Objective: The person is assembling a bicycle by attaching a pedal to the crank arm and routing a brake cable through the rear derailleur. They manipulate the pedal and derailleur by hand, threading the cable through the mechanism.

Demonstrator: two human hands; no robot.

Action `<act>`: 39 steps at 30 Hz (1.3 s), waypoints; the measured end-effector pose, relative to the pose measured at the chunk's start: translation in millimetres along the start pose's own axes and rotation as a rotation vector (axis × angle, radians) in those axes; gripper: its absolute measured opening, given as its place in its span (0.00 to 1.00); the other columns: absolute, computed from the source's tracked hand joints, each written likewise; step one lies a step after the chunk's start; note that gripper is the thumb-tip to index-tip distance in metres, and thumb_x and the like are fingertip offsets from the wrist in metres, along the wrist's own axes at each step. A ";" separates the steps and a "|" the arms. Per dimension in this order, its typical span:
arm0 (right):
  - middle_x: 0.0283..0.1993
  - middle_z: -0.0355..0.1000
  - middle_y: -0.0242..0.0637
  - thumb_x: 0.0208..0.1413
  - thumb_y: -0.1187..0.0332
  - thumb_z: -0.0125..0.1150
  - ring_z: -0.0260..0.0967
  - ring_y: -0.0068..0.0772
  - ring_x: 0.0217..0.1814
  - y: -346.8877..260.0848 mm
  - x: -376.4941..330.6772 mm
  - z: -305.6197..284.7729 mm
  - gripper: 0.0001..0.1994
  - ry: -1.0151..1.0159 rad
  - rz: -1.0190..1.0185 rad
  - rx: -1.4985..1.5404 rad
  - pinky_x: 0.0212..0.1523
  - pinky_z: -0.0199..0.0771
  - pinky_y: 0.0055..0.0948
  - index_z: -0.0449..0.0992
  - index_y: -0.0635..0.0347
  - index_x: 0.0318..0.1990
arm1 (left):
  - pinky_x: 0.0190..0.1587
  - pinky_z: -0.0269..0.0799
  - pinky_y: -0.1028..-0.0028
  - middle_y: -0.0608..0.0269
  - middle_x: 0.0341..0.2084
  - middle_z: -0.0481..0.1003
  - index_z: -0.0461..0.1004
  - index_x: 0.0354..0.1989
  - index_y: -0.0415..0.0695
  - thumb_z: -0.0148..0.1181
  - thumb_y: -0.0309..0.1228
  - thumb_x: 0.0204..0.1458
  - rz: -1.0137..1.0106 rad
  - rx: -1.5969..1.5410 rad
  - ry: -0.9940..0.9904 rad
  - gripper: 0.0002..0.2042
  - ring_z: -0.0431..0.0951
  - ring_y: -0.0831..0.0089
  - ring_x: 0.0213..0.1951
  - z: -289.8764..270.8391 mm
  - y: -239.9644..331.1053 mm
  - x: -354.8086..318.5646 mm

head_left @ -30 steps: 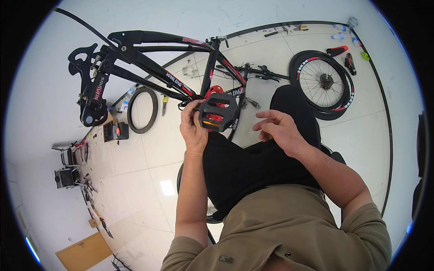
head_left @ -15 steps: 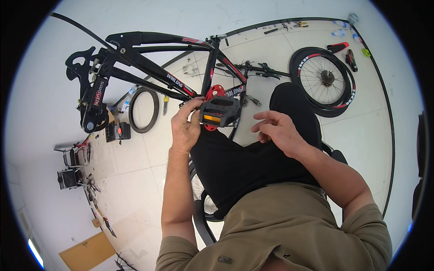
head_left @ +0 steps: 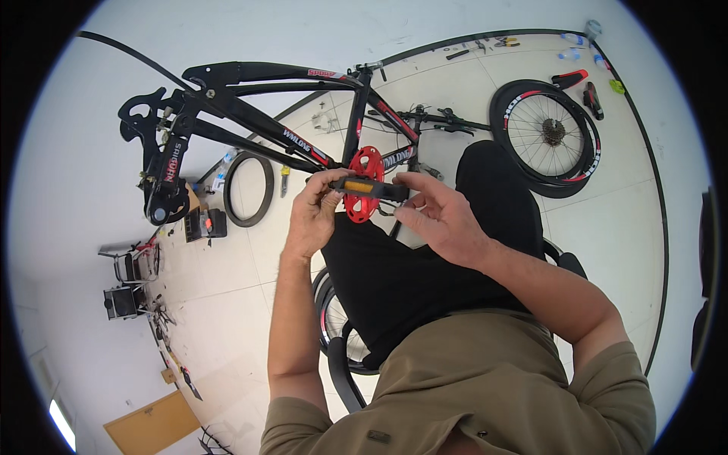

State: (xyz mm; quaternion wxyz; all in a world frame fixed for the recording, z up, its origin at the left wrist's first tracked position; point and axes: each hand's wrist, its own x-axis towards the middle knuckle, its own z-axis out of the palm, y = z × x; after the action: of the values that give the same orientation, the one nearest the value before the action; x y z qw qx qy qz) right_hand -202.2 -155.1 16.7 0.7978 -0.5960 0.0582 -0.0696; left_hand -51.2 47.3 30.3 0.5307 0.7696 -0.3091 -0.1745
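A black bicycle pedal [head_left: 377, 189] with an orange reflector is held nearly edge-on in front of my lap. My left hand [head_left: 312, 216] pinches its left end between thumb and fingers. The fingers and thumb of my right hand [head_left: 444, 224] close round its right end, partly hiding it. Just behind the pedal shows a red chainring [head_left: 366, 161] on the black bicycle frame [head_left: 258, 114]. The frame stands upside-down-looking at the far left, its fork [head_left: 164, 171] toward the left. How the pedal meets the crank is hidden.
A wheel with a cassette [head_left: 523, 133] lies at the right on the tiled floor. Handlebars [head_left: 447, 119] lie behind my knees. A loose tyre [head_left: 230, 205], a yellow-handled tool [head_left: 285, 182] and an open toolbox [head_left: 205, 224] are at the left. A chair's armrest [head_left: 345, 375] flanks me.
The pedal has turned from flat to edge-on, uncovering more of the chainring. My right hand has moved left from open air onto the pedal's right end. My left hand keeps its hold.
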 end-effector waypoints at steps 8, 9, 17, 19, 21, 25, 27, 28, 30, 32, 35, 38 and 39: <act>0.34 0.75 0.31 0.65 0.63 0.62 0.69 0.16 0.32 5.5 6.5 0.5 0.17 -0.059 0.164 0.119 0.35 0.72 0.20 0.75 0.70 0.51 | 0.63 0.66 0.66 0.57 0.52 0.76 0.67 0.62 0.39 0.56 0.22 0.62 0.051 -0.760 0.221 0.19 0.74 0.69 0.55 31.4 -30.3 -10.5; 0.35 0.76 0.31 0.65 0.62 0.62 0.70 0.17 0.33 4.2 5.9 0.2 0.17 -0.065 0.177 0.095 0.35 0.73 0.20 0.75 0.70 0.51 | 0.63 0.66 0.65 0.57 0.52 0.76 0.67 0.62 0.39 0.57 0.22 0.61 0.081 -0.840 0.244 0.20 0.74 0.68 0.55 35.7 -31.3 -7.9; 0.40 0.77 0.35 0.66 0.62 0.61 0.73 0.20 0.34 7.4 3.5 0.2 0.17 -0.056 0.190 0.098 0.37 0.75 0.22 0.75 0.69 0.51 | 0.57 0.70 0.70 0.58 0.49 0.75 0.69 0.62 0.38 0.55 0.17 0.59 0.021 -0.910 0.188 0.21 0.75 0.73 0.49 27.9 -34.6 -6.8; 0.40 0.78 0.35 0.66 0.62 0.60 0.73 0.20 0.34 6.6 3.0 -0.2 0.16 -0.055 0.192 0.080 0.37 0.75 0.22 0.75 0.69 0.50 | 0.57 0.71 0.72 0.59 0.48 0.75 0.69 0.62 0.38 0.55 0.15 0.59 0.026 -0.891 0.172 0.22 0.74 0.74 0.49 24.6 -34.8 -5.5; 0.39 0.78 0.36 0.66 0.62 0.60 0.74 0.20 0.34 6.5 2.6 0.3 0.16 -0.048 0.195 0.068 0.37 0.75 0.22 0.75 0.69 0.50 | 0.57 0.71 0.73 0.60 0.48 0.74 0.69 0.62 0.38 0.55 0.14 0.58 0.025 -0.877 0.165 0.23 0.74 0.74 0.49 23.3 -33.5 -4.5; 0.39 0.78 0.36 0.67 0.64 0.59 0.74 0.21 0.35 5.1 1.6 1.9 0.15 -0.038 0.200 0.056 0.38 0.76 0.23 0.75 0.68 0.51 | 0.58 0.70 0.72 0.61 0.48 0.74 0.68 0.64 0.40 0.56 0.14 0.57 0.054 -0.818 0.164 0.24 0.74 0.72 0.51 21.9 -34.2 -4.2; 0.39 0.78 0.36 0.68 0.64 0.58 0.74 0.21 0.35 4.9 0.8 1.6 0.14 -0.042 0.197 0.054 0.39 0.77 0.24 0.75 0.68 0.51 | 0.59 0.70 0.71 0.61 0.48 0.73 0.68 0.65 0.41 0.57 0.15 0.57 0.077 -0.768 0.151 0.25 0.74 0.71 0.51 20.9 -34.8 -4.2; 0.39 0.78 0.36 0.68 0.64 0.58 0.74 0.21 0.35 5.9 0.4 1.1 0.14 -0.044 0.193 0.055 0.39 0.77 0.24 0.75 0.68 0.51 | 0.59 0.69 0.71 0.62 0.48 0.73 0.68 0.65 0.42 0.57 0.15 0.57 0.083 -0.744 0.141 0.25 0.73 0.72 0.51 20.1 -34.6 -4.0; 0.39 0.78 0.36 0.68 0.64 0.58 0.74 0.21 0.35 6.1 -0.1 1.0 0.14 -0.044 0.192 0.062 0.39 0.77 0.24 0.75 0.68 0.51 | 0.59 0.69 0.71 0.63 0.48 0.72 0.68 0.64 0.41 0.57 0.15 0.57 0.077 -0.698 0.133 0.25 0.72 0.73 0.51 18.7 -35.1 -4.4; 0.39 0.78 0.37 0.68 0.64 0.58 0.74 0.21 0.35 5.4 -0.3 1.7 0.14 -0.039 0.197 0.072 0.39 0.77 0.24 0.75 0.68 0.50 | 0.59 0.68 0.71 0.64 0.47 0.72 0.69 0.64 0.41 0.57 0.16 0.57 0.056 -0.655 0.139 0.24 0.71 0.73 0.50 18.1 -36.7 -5.4; 0.39 0.78 0.37 0.68 0.64 0.58 0.74 0.21 0.35 4.9 -0.3 2.4 0.14 -0.031 0.187 0.084 0.39 0.77 0.24 0.76 0.69 0.49 | 0.55 0.69 0.75 0.63 0.46 0.73 0.69 0.63 0.39 0.51 0.11 0.57 0.044 -0.602 0.162 0.24 0.72 0.76 0.48 19.7 -32.5 -4.3; 0.38 0.78 0.37 0.68 0.63 0.57 0.74 0.22 0.35 5.9 -0.8 1.7 0.14 -0.044 0.193 0.064 0.39 0.77 0.24 0.76 0.68 0.48 | 0.55 0.68 0.76 0.64 0.46 0.73 0.68 0.63 0.39 0.51 0.12 0.57 0.023 -0.568 0.153 0.24 0.72 0.76 0.48 19.9 -28.2 -3.8; 0.38 0.78 0.37 0.68 0.62 0.58 0.74 0.21 0.34 5.1 -1.0 1.8 0.15 -0.041 0.208 0.083 0.38 0.76 0.24 0.76 0.68 0.47 | 0.56 0.68 0.76 0.64 0.46 0.73 0.68 0.63 0.40 0.51 0.12 0.57 0.014 -0.571 0.142 0.24 0.72 0.76 0.48 19.3 -26.4 -3.6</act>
State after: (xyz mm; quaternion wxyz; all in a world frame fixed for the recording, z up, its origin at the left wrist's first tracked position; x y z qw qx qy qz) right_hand -202.7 -151.8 12.3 0.8259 -0.5543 0.1005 0.0236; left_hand -57.8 42.5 -1.6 0.7474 0.5972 -0.2149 -0.1964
